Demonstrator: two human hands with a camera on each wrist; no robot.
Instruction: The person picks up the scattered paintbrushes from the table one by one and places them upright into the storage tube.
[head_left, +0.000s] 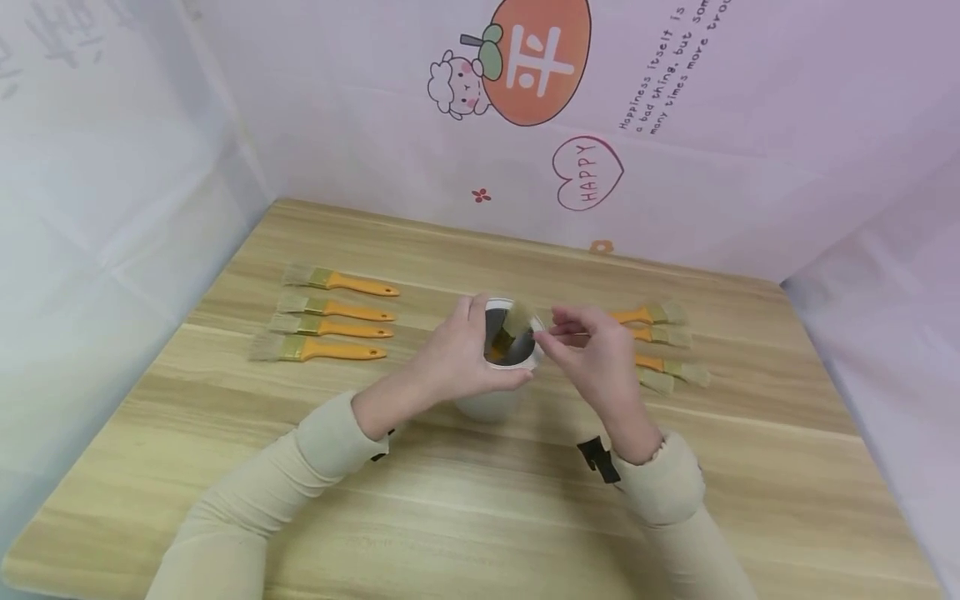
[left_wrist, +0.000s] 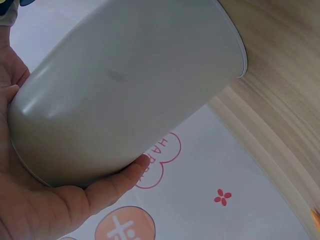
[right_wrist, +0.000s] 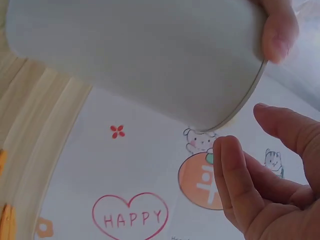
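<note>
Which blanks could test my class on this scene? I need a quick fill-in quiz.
The left hand grips a white ___.
One brush stands inside the cup with its ___ end up.
Left of the cup lie ___ brushes.
Their handles are ___.

Answers: cup; bristle; four; orange

Head cam, high and steep, looks forward and down across the whole wooden table (head_left: 465, 492) to the printed backdrop (head_left: 675, 167) at its far edge, mid-range. Left wrist cam sits v. close beside the white cup (left_wrist: 130, 85), aimed along its wall toward the far edge; frame appears rolled. Right wrist cam, equally close, looks up past the cup's rim. All three share cup, tabletop and the "HAPPY" heart (right_wrist: 130, 217).
</note>
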